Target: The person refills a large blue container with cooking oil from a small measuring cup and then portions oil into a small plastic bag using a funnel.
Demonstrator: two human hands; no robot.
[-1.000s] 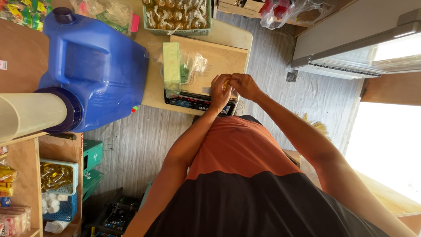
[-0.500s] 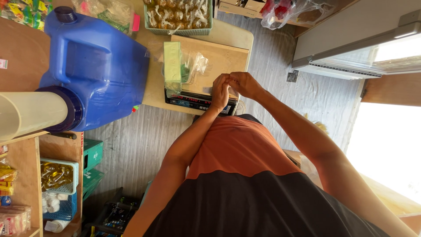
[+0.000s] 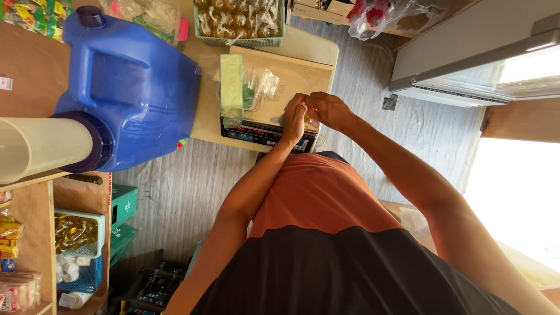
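My left hand (image 3: 294,119) and my right hand (image 3: 328,109) meet over the near edge of a digital scale (image 3: 262,135) with a lit red display. Both hands pinch what looks like a small clear plastic bag (image 3: 311,123), mostly hidden by the fingers. A wooden board (image 3: 297,73) lies on the scale. On the board's left part lie a pale green block in clear wrap (image 3: 231,87) and a crumpled clear bag with something green inside (image 3: 261,86).
A big blue jerrycan (image 3: 134,87) lies left of the scale on a beige table (image 3: 318,49). A green basket of small wrapped packets (image 3: 242,23) stands behind the scale. A cream cylinder (image 3: 35,146) and shelves with baskets (image 3: 76,251) are at left, a white cabinet (image 3: 466,58) at right.
Both hands stay together at the scale's near edge; the fingers have shifted only slightly.
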